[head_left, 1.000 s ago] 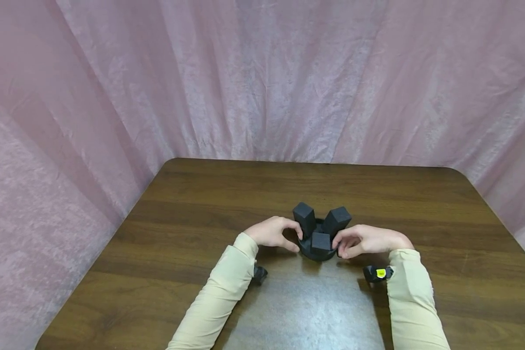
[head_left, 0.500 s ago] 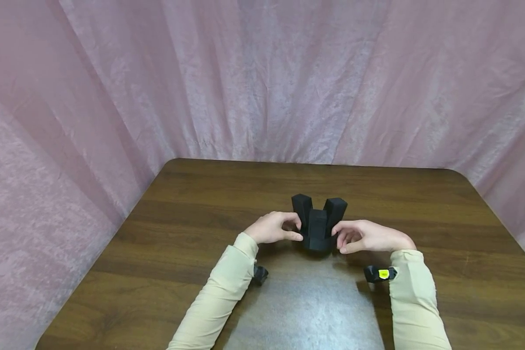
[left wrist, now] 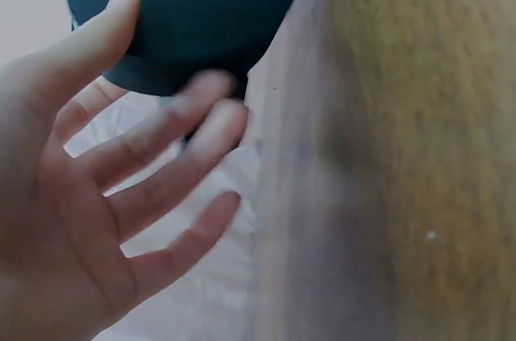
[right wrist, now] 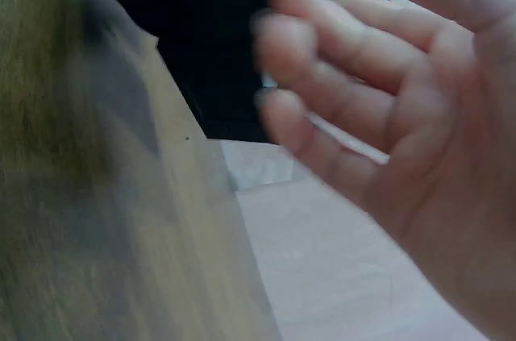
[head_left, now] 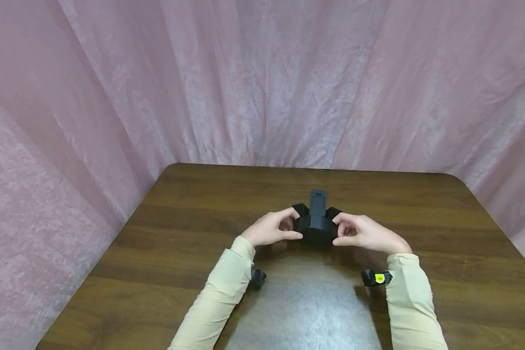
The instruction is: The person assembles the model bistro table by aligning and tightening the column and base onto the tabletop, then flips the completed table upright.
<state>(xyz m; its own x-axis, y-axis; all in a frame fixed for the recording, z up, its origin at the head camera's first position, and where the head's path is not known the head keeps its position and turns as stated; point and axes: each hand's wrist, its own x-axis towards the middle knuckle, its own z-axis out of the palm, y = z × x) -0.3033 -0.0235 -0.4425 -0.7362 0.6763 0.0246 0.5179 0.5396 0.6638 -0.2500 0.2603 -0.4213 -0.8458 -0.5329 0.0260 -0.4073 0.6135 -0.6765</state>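
A black object with a round base [head_left: 317, 234] and three block-like prongs is held between both hands above the table. It is tipped away, so the base's flat underside faces back towards the person and one prong [head_left: 318, 201] points to the far side. My left hand [head_left: 272, 228] grips the left edge, its thumb lying on the flat disc [left wrist: 193, 10] in the left wrist view. On the opposite edge, my right hand [head_left: 369, 233] holds with thumb and fingers. The right wrist view shows a dark prong [right wrist: 218, 75] beyond the fingers. Both hands partly cover the side prongs.
The brown wooden table [head_left: 192, 209] has rounded far corners. A pink curtain [head_left: 262, 87] hangs behind it and along the sides. Small black cameras are strapped at the wrists, the right camera [head_left: 378, 278] bearing a yellow label. Glare brightens the near tabletop.
The black object has tipped away from the person: its prongs pointed up and towards the person before, and now the base's underside faces back. Both hands have risen slightly with it.
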